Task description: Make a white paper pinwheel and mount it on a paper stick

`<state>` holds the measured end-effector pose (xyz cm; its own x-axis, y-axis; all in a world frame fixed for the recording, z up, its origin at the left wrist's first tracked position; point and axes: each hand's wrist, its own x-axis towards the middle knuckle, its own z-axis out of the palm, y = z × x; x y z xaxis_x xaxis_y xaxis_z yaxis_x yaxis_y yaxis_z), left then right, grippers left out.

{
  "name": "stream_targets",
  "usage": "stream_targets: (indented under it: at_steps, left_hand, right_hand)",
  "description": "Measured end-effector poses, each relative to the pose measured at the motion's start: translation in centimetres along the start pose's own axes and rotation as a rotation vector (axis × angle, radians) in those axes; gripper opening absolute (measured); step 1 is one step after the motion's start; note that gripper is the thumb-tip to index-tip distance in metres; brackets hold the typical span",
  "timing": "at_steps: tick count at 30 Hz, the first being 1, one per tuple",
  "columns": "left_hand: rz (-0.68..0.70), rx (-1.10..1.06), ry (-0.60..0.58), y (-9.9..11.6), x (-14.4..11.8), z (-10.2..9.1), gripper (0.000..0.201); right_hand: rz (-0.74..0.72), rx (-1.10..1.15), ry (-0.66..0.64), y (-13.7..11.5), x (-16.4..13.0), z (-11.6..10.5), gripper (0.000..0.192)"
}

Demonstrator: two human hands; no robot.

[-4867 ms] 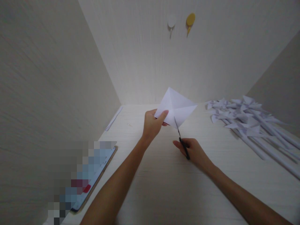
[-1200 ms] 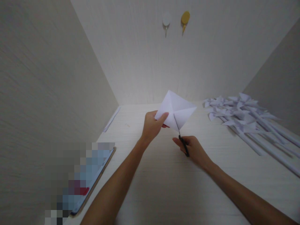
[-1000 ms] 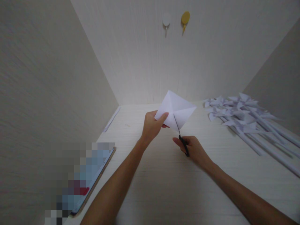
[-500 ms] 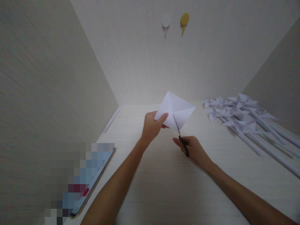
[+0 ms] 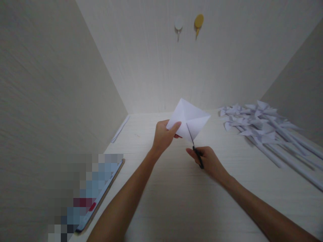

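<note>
My left hand [image 5: 163,136] pinches the near left corner of a white square of paper [image 5: 189,117] with diagonal creases, held up above the pale desk [image 5: 181,188]. My right hand [image 5: 209,162] grips black-handled scissors [image 5: 194,145]. Their thin blades point up and away and reach into the paper's lower edge, along a crease towards its middle. Both forearms stretch in from the bottom of the view.
A heap of white paper pinwheels on rolled paper sticks [image 5: 264,131] lies at the right. A tablet [image 5: 101,195], partly blurred out, rests at the near left. A paper strip [image 5: 120,129] lies by the left wall. Two hooks, white [image 5: 178,25] and yellow [image 5: 198,22], hang on the back wall.
The scissors' blades have gone a little further into the paper's lower edge since the oldest frame. Over the last second both hands and the paper have stayed almost still.
</note>
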<state>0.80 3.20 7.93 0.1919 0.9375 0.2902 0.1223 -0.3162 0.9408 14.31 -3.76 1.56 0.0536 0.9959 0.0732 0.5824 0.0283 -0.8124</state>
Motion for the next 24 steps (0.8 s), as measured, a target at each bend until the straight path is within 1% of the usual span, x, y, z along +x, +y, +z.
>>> stream_targets:
  at_steps: [15,24]
  left_hand:
    - [0.003,0.003,0.009,0.03,-0.02,0.05,0.021]
    - [0.001,-0.004,0.002,-0.03,-0.02,0.01,0.023]
  right_hand:
    - [0.016,0.021,-0.02,-0.04,-0.04,-0.05,0.049]
    - [-0.007,0.018,-0.017,0.24,0.07,0.06,0.049]
